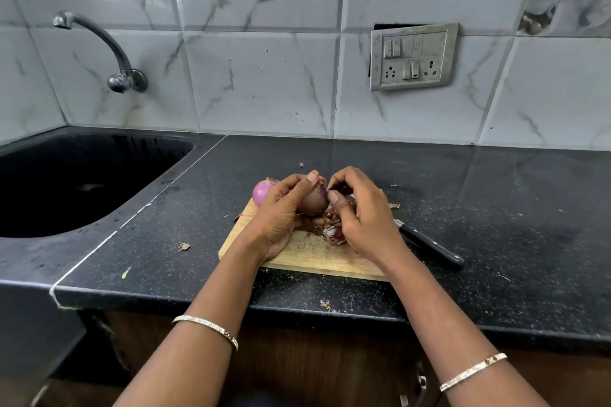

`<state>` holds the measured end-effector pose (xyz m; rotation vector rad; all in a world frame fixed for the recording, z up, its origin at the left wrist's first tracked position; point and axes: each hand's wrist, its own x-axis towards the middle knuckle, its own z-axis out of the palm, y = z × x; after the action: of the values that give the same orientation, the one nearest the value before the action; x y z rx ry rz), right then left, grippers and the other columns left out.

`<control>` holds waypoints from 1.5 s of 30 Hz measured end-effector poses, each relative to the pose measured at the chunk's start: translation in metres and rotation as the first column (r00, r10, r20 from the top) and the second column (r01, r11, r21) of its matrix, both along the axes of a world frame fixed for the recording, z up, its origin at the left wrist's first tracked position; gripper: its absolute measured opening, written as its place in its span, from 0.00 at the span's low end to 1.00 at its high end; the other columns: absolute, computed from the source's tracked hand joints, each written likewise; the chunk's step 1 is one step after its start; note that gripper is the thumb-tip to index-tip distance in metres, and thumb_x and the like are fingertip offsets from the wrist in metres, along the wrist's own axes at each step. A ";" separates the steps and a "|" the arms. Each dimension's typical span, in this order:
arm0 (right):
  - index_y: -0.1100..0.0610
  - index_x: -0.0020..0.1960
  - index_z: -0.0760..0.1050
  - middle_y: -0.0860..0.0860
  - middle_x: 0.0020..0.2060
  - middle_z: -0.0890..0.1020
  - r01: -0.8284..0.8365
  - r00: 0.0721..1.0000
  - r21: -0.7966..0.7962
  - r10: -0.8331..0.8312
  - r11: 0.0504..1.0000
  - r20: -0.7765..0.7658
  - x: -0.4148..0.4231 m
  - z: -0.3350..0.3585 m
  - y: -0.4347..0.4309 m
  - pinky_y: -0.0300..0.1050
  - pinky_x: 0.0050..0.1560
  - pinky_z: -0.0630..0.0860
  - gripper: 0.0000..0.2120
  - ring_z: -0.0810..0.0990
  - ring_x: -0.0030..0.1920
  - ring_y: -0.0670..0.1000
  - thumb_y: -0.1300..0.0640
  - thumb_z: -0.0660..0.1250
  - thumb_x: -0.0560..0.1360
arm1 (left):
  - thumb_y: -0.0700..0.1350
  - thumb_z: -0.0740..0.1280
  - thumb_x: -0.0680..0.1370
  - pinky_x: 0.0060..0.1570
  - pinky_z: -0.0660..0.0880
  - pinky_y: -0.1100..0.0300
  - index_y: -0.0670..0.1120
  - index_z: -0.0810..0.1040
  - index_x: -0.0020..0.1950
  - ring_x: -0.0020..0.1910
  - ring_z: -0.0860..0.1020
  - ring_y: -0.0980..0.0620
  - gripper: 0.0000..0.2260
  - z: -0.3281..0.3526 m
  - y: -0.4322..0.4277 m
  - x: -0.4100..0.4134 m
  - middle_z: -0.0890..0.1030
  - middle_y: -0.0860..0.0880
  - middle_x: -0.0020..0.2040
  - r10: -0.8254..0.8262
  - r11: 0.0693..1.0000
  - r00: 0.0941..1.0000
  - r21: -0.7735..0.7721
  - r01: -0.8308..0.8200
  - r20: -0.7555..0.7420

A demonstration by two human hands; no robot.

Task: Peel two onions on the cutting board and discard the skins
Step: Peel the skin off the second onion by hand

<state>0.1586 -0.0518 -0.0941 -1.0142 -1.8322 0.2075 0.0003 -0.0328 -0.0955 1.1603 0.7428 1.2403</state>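
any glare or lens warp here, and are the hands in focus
Head view: wide-angle warp bows the grey marbled wall tiles; soft glare streaks the black speckled countertop; the left hand, right hand and the dark red onion they hold look sharp.

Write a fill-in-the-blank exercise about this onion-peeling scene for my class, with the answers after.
1. The left hand holds a brownish onion while the right hand pinches its ____ at the top.
2. A second, pink onion sits at the far ____ corner of the cutting board.
3. The knife lies on the countertop to the ____ of the board.
4. The tap is mounted on the wall above the ____.
Answers: skin; left; right; sink.
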 end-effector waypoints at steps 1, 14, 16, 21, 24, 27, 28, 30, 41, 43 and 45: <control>0.54 0.51 0.74 0.46 0.47 0.78 -0.003 1.000 -0.001 0.003 1.000 -0.023 0.001 0.000 -0.001 0.39 0.48 0.73 0.06 0.76 0.49 0.43 0.62 0.69 0.78 | 0.50 0.68 0.80 0.32 0.79 0.58 0.38 0.78 0.62 0.40 0.83 0.50 0.18 0.000 0.000 0.000 0.82 0.42 0.47 -0.001 1.000 1.000 -0.001 0.001 0.009; 0.53 0.48 0.83 0.43 0.44 0.81 0.021 0.999 0.072 -0.019 0.997 -0.027 0.004 0.001 0.002 0.36 0.51 0.73 0.05 0.79 0.47 0.42 0.57 0.77 0.74 | 0.51 0.69 0.79 0.34 0.80 0.58 0.33 0.76 0.64 0.40 0.81 0.48 0.23 -0.001 0.001 -0.001 0.81 0.43 0.43 0.000 1.000 1.000 0.011 0.000 -0.019; 0.53 0.47 0.82 0.43 0.44 0.80 0.013 1.000 0.055 -0.012 0.998 -0.025 0.004 0.000 0.002 0.33 0.50 0.71 0.04 0.78 0.47 0.42 0.58 0.76 0.74 | 0.52 0.69 0.79 0.34 0.81 0.57 0.33 0.76 0.63 0.40 0.81 0.48 0.23 -0.002 0.002 -0.001 0.80 0.42 0.44 0.000 1.000 1.000 0.012 0.000 -0.021; 0.53 0.48 0.81 0.44 0.46 0.78 -0.022 0.999 -0.010 0.021 1.000 -0.025 0.002 0.000 0.001 0.31 0.48 0.71 0.04 0.77 0.49 0.42 0.61 0.74 0.76 | 0.51 0.68 0.80 0.33 0.80 0.58 0.37 0.78 0.61 0.39 0.82 0.50 0.18 0.000 0.001 -0.001 0.81 0.43 0.43 -0.011 1.000 1.000 0.014 0.011 -0.016; 0.54 0.48 0.78 0.46 0.46 0.78 -0.021 0.999 -0.031 0.020 0.999 -0.041 0.001 0.001 -0.002 0.35 0.46 0.72 0.05 0.76 0.48 0.43 0.62 0.72 0.77 | 0.51 0.67 0.80 0.35 0.81 0.59 0.34 0.77 0.62 0.40 0.83 0.51 0.20 0.000 0.001 0.000 0.82 0.42 0.45 -0.004 1.000 1.000 0.003 0.004 -0.004; 0.53 0.50 0.77 0.46 0.47 0.79 -0.018 0.998 -0.022 0.017 1.000 -0.058 0.002 0.002 -0.002 0.35 0.47 0.73 0.07 0.77 0.48 0.42 0.61 0.72 0.76 | 0.50 0.66 0.82 0.36 0.81 0.59 0.33 0.76 0.65 0.42 0.83 0.51 0.21 0.000 0.001 -0.001 0.82 0.41 0.46 -0.005 1.000 1.000 0.000 0.005 0.007; 0.52 0.52 0.78 0.46 0.48 0.79 -0.019 0.999 -0.020 0.018 1.000 -0.047 0.002 0.001 -0.002 0.35 0.47 0.74 0.08 0.78 0.49 0.42 0.60 0.73 0.76 | 0.50 0.66 0.82 0.36 0.81 0.59 0.32 0.75 0.65 0.42 0.83 0.50 0.22 0.000 0.001 -0.001 0.82 0.41 0.46 -0.004 1.000 1.000 0.001 0.004 0.007; 0.52 0.53 0.78 0.45 0.49 0.79 -0.013 1.000 -0.004 0.013 1.000 -0.020 0.002 0.001 -0.002 0.35 0.47 0.74 0.08 0.78 0.50 0.42 0.59 0.74 0.75 | 0.50 0.67 0.81 0.36 0.82 0.58 0.31 0.74 0.65 0.41 0.83 0.50 0.23 0.000 0.000 -0.001 0.81 0.39 0.48 -0.004 1.000 1.000 0.005 0.004 0.002; 0.55 0.50 0.78 0.46 0.46 0.78 0.010 0.998 0.092 -0.015 0.996 0.057 0.002 0.000 0.001 0.46 0.50 0.76 0.03 0.77 0.47 0.45 0.61 0.70 0.77 | 0.49 0.68 0.81 0.38 0.83 0.57 0.40 0.78 0.55 0.43 0.84 0.49 0.13 -0.002 0.000 -0.002 0.83 0.44 0.44 -0.050 0.999 0.998 0.018 0.050 -0.039; 0.55 0.50 0.78 0.46 0.46 0.77 0.007 0.997 0.087 -0.014 0.996 0.071 0.003 -0.001 0.001 0.47 0.50 0.76 0.04 0.76 0.48 0.45 0.62 0.69 0.77 | 0.50 0.68 0.81 0.39 0.83 0.56 0.39 0.78 0.57 0.43 0.84 0.49 0.14 -0.001 0.000 -0.001 0.83 0.43 0.45 -0.046 0.999 0.998 0.013 0.046 -0.038; 0.55 0.50 0.77 0.46 0.48 0.75 -0.016 0.995 0.066 0.009 0.998 0.094 0.002 -0.003 0.001 0.46 0.50 0.75 0.04 0.75 0.49 0.46 0.62 0.69 0.78 | 0.50 0.67 0.82 0.39 0.83 0.56 0.37 0.77 0.60 0.43 0.84 0.49 0.17 0.000 0.000 0.000 0.83 0.42 0.46 -0.022 1.000 1.000 -0.006 0.022 -0.010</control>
<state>0.1605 -0.0510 -0.0969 -0.9804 -1.9183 0.1065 0.0002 -0.0324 -0.0960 1.1675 0.7391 1.2137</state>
